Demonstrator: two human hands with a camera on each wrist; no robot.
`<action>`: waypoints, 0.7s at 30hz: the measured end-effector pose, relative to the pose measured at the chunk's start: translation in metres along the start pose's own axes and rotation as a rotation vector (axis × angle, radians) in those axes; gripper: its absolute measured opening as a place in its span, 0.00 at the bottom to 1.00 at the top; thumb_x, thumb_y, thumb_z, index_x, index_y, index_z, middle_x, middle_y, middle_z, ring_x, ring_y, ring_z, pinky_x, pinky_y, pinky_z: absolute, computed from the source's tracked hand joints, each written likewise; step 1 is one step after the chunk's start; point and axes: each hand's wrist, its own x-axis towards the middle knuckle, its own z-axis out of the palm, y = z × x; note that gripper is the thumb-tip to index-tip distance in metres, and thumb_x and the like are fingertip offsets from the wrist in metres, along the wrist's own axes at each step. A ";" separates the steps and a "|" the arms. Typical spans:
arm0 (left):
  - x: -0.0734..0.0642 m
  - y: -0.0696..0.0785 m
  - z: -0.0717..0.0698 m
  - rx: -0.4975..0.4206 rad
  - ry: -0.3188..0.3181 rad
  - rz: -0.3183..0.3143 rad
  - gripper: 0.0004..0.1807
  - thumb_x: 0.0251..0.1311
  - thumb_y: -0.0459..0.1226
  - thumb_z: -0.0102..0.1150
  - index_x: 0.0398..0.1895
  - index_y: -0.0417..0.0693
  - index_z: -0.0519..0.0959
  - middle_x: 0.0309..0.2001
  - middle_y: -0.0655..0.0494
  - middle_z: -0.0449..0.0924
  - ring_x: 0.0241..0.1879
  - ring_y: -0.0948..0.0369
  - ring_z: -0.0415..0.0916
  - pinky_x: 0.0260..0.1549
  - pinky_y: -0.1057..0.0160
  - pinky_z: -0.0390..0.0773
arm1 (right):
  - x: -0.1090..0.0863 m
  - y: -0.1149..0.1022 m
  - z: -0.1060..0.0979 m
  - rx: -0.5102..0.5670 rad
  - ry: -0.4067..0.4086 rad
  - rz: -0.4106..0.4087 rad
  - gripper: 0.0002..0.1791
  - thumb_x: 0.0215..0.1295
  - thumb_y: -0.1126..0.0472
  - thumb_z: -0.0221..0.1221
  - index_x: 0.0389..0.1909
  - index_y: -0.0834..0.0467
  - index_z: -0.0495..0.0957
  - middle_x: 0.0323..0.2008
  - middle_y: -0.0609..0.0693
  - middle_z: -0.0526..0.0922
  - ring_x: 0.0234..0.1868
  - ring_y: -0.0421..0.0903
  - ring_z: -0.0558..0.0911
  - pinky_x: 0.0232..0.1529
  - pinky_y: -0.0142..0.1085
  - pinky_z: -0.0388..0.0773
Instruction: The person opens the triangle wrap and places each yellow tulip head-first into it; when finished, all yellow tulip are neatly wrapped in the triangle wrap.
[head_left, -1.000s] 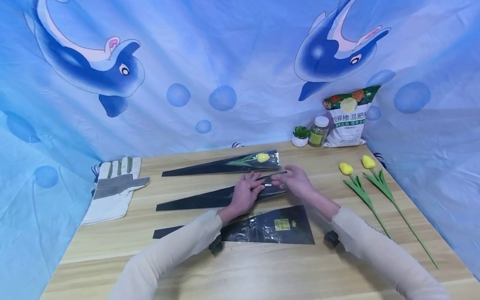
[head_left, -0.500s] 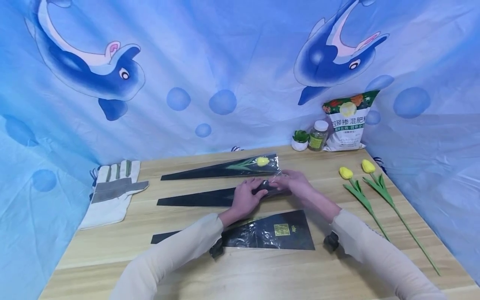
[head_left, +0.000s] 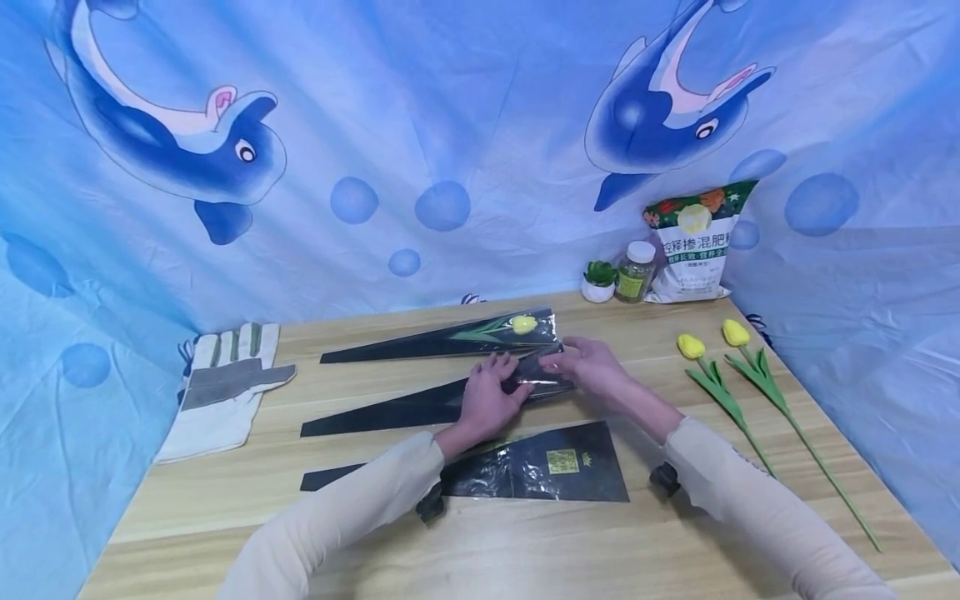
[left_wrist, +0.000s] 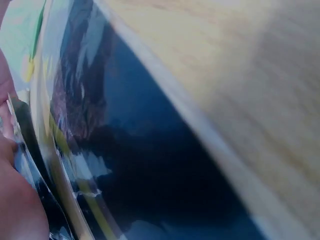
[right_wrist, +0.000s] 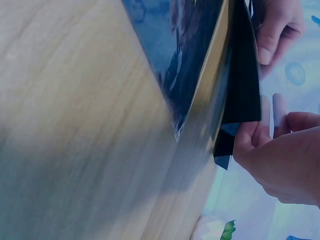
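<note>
Pinching the wide end of a long, tapered, glossy black film sleeve [head_left: 401, 407]: right hand [head_left: 588, 367]. Left hand [head_left: 487, 400] just beside it, resting across the film, fingers and thumb spread. Sleeve lies side to side in front of the person, narrow tip running off left past the left hand; right hand is the nearer to the mouth. A broader black sleeve with gold square print [head_left: 517, 477] on the near side; a third black sleeve showing a yellow tulip [head_left: 427, 340] on the far side. Two loose yellow, green-stemmed tulips [head_left: 723, 394] well apart, rightward on the pale wood-grain table [head_left: 540, 554].
</note>
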 end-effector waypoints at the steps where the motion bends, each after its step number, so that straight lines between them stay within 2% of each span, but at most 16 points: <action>1: 0.000 0.000 0.001 -0.019 -0.002 -0.004 0.30 0.60 0.46 0.69 0.62 0.39 0.78 0.64 0.40 0.74 0.68 0.42 0.64 0.67 0.43 0.60 | 0.000 0.001 0.000 -0.004 0.001 0.001 0.41 0.71 0.53 0.60 0.75 0.68 0.54 0.53 0.59 0.83 0.54 0.58 0.82 0.37 0.38 0.79; 3: 0.001 0.001 0.002 -0.057 0.002 0.007 0.29 0.62 0.45 0.68 0.63 0.38 0.78 0.65 0.40 0.72 0.70 0.42 0.62 0.68 0.40 0.56 | 0.001 0.002 0.000 0.024 -0.012 -0.005 0.37 0.74 0.56 0.57 0.75 0.68 0.54 0.49 0.57 0.86 0.52 0.58 0.83 0.25 0.33 0.73; 5: 0.002 0.001 0.002 -0.094 0.001 0.032 0.27 0.63 0.44 0.66 0.62 0.38 0.78 0.65 0.40 0.72 0.70 0.40 0.60 0.68 0.37 0.53 | 0.001 0.003 0.000 0.033 -0.021 -0.006 0.37 0.75 0.57 0.55 0.76 0.68 0.53 0.50 0.58 0.85 0.54 0.58 0.82 0.22 0.32 0.68; 11: 0.005 0.003 0.003 -0.145 0.023 0.079 0.20 0.62 0.38 0.67 0.56 0.38 0.82 0.62 0.41 0.75 0.68 0.38 0.63 0.66 0.33 0.53 | 0.001 0.003 -0.003 0.032 -0.069 -0.035 0.39 0.76 0.58 0.53 0.77 0.67 0.45 0.54 0.58 0.83 0.56 0.56 0.82 0.20 0.32 0.67; 15: 0.005 0.002 0.004 -0.158 0.055 0.067 0.19 0.61 0.37 0.68 0.54 0.38 0.83 0.60 0.42 0.77 0.66 0.39 0.66 0.66 0.34 0.55 | 0.001 0.000 -0.004 0.013 -0.055 -0.021 0.41 0.73 0.56 0.58 0.77 0.65 0.50 0.51 0.57 0.85 0.48 0.50 0.85 0.19 0.32 0.67; 17: 0.006 0.002 0.004 -0.159 0.064 0.059 0.19 0.61 0.36 0.68 0.54 0.38 0.83 0.59 0.42 0.78 0.66 0.40 0.67 0.66 0.35 0.56 | 0.000 0.000 -0.006 -0.016 -0.041 -0.024 0.40 0.72 0.56 0.59 0.77 0.64 0.52 0.51 0.55 0.85 0.41 0.50 0.84 0.22 0.34 0.70; 19: 0.006 0.001 0.005 -0.160 0.069 0.053 0.19 0.61 0.36 0.68 0.54 0.38 0.83 0.59 0.43 0.79 0.65 0.40 0.68 0.67 0.36 0.56 | -0.003 0.000 -0.011 -0.054 -0.027 -0.045 0.38 0.73 0.56 0.58 0.77 0.65 0.53 0.52 0.56 0.85 0.42 0.52 0.83 0.32 0.37 0.78; 21: 0.005 0.001 0.004 -0.169 0.072 0.051 0.18 0.61 0.36 0.68 0.53 0.38 0.84 0.58 0.43 0.79 0.65 0.40 0.68 0.67 0.37 0.57 | -0.007 -0.001 -0.018 -0.078 -0.019 -0.070 0.37 0.74 0.57 0.56 0.76 0.66 0.53 0.54 0.59 0.83 0.46 0.56 0.82 0.44 0.43 0.81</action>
